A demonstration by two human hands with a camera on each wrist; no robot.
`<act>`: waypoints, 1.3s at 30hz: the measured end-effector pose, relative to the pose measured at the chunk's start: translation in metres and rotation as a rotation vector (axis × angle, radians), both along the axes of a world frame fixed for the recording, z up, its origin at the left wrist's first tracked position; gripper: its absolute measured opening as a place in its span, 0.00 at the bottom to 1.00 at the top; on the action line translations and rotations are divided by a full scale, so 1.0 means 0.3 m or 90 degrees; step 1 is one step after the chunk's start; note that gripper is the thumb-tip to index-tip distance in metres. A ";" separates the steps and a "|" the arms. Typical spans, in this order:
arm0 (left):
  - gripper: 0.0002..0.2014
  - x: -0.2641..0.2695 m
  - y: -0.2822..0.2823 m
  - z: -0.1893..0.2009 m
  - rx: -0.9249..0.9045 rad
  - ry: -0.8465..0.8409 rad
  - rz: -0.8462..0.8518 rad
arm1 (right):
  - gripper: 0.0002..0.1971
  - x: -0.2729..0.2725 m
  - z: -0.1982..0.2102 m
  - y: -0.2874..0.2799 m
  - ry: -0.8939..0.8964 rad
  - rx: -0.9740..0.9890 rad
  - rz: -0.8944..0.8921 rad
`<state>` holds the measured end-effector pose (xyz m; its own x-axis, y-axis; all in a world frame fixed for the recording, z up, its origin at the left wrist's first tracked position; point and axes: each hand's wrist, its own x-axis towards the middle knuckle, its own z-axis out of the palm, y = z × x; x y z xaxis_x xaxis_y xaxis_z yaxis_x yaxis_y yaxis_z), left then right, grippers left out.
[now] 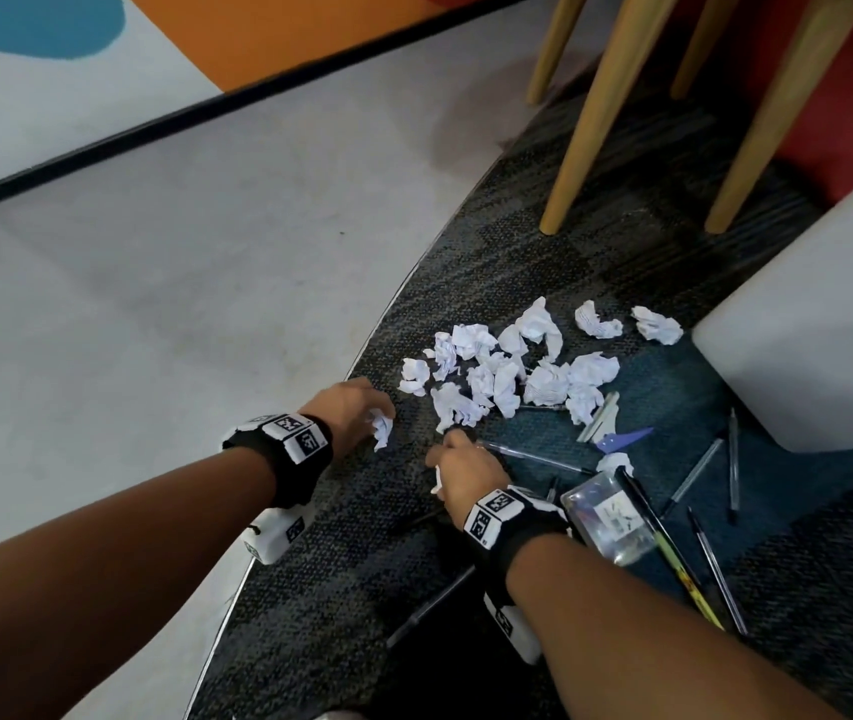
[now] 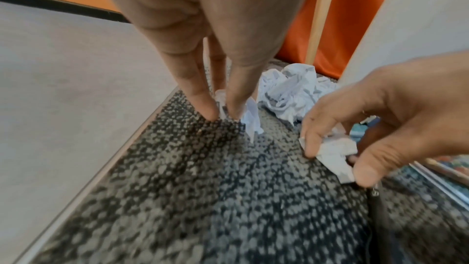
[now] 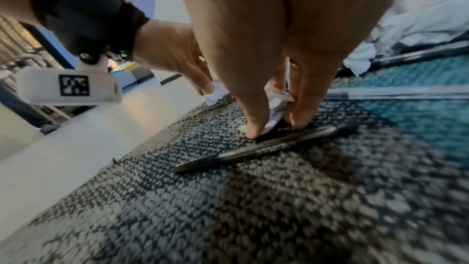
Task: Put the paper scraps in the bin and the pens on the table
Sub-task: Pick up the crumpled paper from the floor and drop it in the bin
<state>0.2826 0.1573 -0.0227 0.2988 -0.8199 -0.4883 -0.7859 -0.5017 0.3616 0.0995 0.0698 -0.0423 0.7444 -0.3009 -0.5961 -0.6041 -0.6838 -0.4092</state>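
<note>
Several crumpled white paper scraps point(image 1: 507, 371) lie piled on the dark carpet. My left hand point(image 1: 362, 407) reaches down at the carpet's left edge and pinches one scrap point(image 1: 381, 427), seen between its fingertips point(image 2: 210, 111) in the left wrist view. My right hand point(image 1: 458, 467) is just right of it, low over the carpet, pinching another scrap point(image 3: 277, 103) between thumb and fingers. A black pen point(image 3: 266, 146) lies on the carpet right under this hand. More pens point(image 1: 715, 569) are scattered to the right, among them a clear one point(image 1: 533, 457).
A clear plastic case point(image 1: 608, 517) lies beside my right wrist. A white block point(image 1: 819, 330) stands at the right, and wooden chair legs point(image 1: 595, 116) rise behind the pile. Pale smooth floor point(image 1: 154, 304) spreads to the left of the carpet's edge.
</note>
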 end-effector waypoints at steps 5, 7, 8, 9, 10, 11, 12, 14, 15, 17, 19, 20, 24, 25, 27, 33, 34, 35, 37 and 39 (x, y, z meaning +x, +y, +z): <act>0.12 -0.035 -0.043 0.038 -0.067 0.015 -0.012 | 0.20 -0.054 0.031 -0.020 0.038 -0.005 -0.006; 0.12 -0.057 -0.070 0.062 -0.113 0.026 -0.028 | 0.18 -0.083 0.028 -0.020 0.018 -0.004 -0.020; 0.12 -0.069 -0.089 0.077 -0.137 0.027 -0.036 | 0.17 -0.097 0.025 -0.021 0.002 -0.002 -0.032; 0.12 -0.083 -0.110 0.093 -0.156 0.027 -0.042 | 0.16 -0.114 0.025 -0.023 -0.015 0.002 -0.045; 0.12 -0.099 -0.138 0.114 -0.171 0.026 -0.047 | 0.16 -0.130 0.031 -0.028 -0.033 0.006 -0.061; 0.13 -0.117 -0.168 0.136 -0.183 0.022 -0.053 | 0.16 -0.149 0.041 -0.035 -0.052 0.012 -0.082; 0.13 -0.135 -0.201 0.161 -0.189 0.019 -0.059 | 0.16 -0.170 0.057 -0.044 -0.078 0.019 -0.105; 0.13 -0.170 -0.267 0.219 -0.185 0.011 -0.078 | 0.15 -0.209 0.094 -0.068 -0.152 0.019 -0.147; 0.13 -0.188 -0.301 0.251 -0.187 0.007 -0.094 | 0.15 -0.230 0.120 -0.089 -0.186 0.010 -0.162; 0.13 -0.227 -0.371 0.328 -0.205 0.006 -0.130 | 0.15 -0.275 0.179 -0.151 -0.229 -0.015 -0.185; 0.14 -0.271 -0.448 0.415 -0.227 -0.004 -0.163 | 0.16 -0.331 0.252 -0.233 -0.259 -0.041 -0.198; 0.14 -0.295 -0.492 0.460 -0.242 -0.011 -0.174 | 0.16 -0.365 0.292 -0.277 -0.275 -0.059 -0.202; 0.13 -0.403 -0.687 0.624 -0.350 -0.005 -0.185 | 0.16 -0.522 0.444 -0.429 -0.371 -0.151 -0.236; 0.13 -0.437 -0.737 0.662 -0.377 0.004 -0.187 | 0.16 -0.558 0.479 -0.459 -0.401 -0.165 -0.250; 0.13 -0.506 -0.835 0.733 -0.421 0.028 -0.184 | 0.16 -0.622 0.537 -0.503 -0.465 -0.191 -0.284; 0.11 -0.679 -1.079 0.846 -0.495 0.143 -0.132 | 0.16 -0.743 0.605 -0.536 -0.538 -0.287 -0.327; 0.11 -0.702 -1.104 0.847 -0.494 0.156 -0.126 | 0.17 -0.755 0.614 -0.542 -0.557 -0.301 -0.334; 0.11 -0.724 -1.125 0.843 -0.491 0.164 -0.119 | 0.17 -0.766 0.625 -0.551 -0.581 -0.316 -0.344; 0.12 -0.762 -1.154 0.827 -0.486 0.164 -0.105 | 0.18 -0.789 0.646 -0.574 -0.624 -0.353 -0.367; 0.12 -0.792 -1.169 0.808 -0.470 0.151 -0.105 | 0.18 -0.812 0.670 -0.600 -0.644 -0.394 -0.398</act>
